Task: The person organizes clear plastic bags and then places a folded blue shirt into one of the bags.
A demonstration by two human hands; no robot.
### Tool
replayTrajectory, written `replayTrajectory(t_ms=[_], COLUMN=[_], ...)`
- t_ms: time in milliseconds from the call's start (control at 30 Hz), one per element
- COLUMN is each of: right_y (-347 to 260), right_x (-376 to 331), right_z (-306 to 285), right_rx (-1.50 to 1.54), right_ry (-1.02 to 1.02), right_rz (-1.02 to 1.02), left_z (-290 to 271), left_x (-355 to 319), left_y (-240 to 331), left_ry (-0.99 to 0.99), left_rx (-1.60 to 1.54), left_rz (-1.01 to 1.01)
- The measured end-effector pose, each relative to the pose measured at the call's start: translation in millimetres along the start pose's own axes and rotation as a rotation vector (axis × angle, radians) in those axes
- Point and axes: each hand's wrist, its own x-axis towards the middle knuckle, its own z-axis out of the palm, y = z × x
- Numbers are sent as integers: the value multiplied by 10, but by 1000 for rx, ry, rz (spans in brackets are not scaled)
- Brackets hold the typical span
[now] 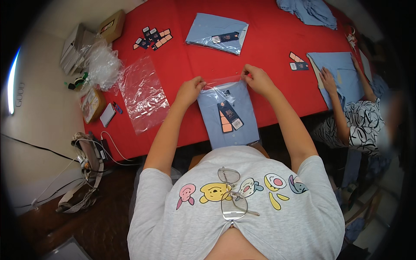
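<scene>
A folded light-blue shirt (216,119) lies in front of me at the table's near edge, its lower end close to my body. Dark and peach hang tags (231,117) rest on its front. A clear plastic bag (222,79) appears to be around the shirt, with its upper edge stretched between my hands. At the upper left corner of that edge, my left hand (190,91) pinches the film. My right hand (259,81) grips the opposite corner, thumb and fingers together. How far the film reaches down the shirt is hard to make out.
On the red table (173,26), a flat plastic bag (144,94) lies left of my arm. Beyond are loose tags (151,39) and a bagged shirt (216,34). Crumpled bags (103,65) sit at the left edge. A co-worker's hands (328,81) rest on another shirt (344,71) at right.
</scene>
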Motion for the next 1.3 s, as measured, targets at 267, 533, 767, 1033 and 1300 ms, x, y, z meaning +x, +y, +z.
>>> replayTrajectory(t_ms=[267, 533, 767, 1033, 1300], right_y=[-1324, -1833, -692, -277, -200], right_x=[-158, -549, -1346, -1607, -1169], right_z=[-1333, -1504, -292, 270, 1051], right_rx=[-122, -207, -403, -237, -344], right_ry=[272, 518, 82, -41, -323], right_rz=[-587, -924, -609, -385, -578], left_z=[-1714, -1866, -520, 45, 613], left_x=[-514, -1188, -1829, -1748, -515], left_y=[1409, 1714, 620, -36, 60], left_ry=[150, 836, 323, 168, 56], left_rx=[81, 465, 396, 136, 463], left_rz=[410, 864, 550, 237, 447])
